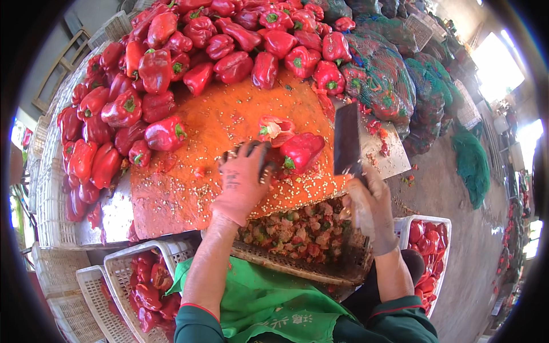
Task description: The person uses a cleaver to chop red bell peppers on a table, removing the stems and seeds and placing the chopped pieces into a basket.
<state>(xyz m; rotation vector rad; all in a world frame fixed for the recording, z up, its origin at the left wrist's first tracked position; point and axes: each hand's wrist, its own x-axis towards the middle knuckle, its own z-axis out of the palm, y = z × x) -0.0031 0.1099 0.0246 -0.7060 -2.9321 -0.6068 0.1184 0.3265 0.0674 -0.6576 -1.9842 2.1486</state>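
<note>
My left hand [242, 180], in a pink glove with dark fingertips, rests low over the orange cutting surface [206, 124]; whether it holds anything under the fingers cannot be told. Just right of its fingers lies a whole red bell pepper [302, 150], and behind that an opened red pepper half [279, 130] showing its pale core. My right hand [372, 210], in a thin pale glove, grips a cleaver [346, 139] with its broad dark blade pointing away from me, above the surface's right edge. Pale seeds are scattered over the orange surface.
Whole red peppers [231, 66] are heaped at the back and left. Green net sacks [381, 81] stand at the back right. A basket [300, 268] of cores and scraps sits under the near edge. Crates of red peppers stand at lower left [109, 261] and right [448, 240].
</note>
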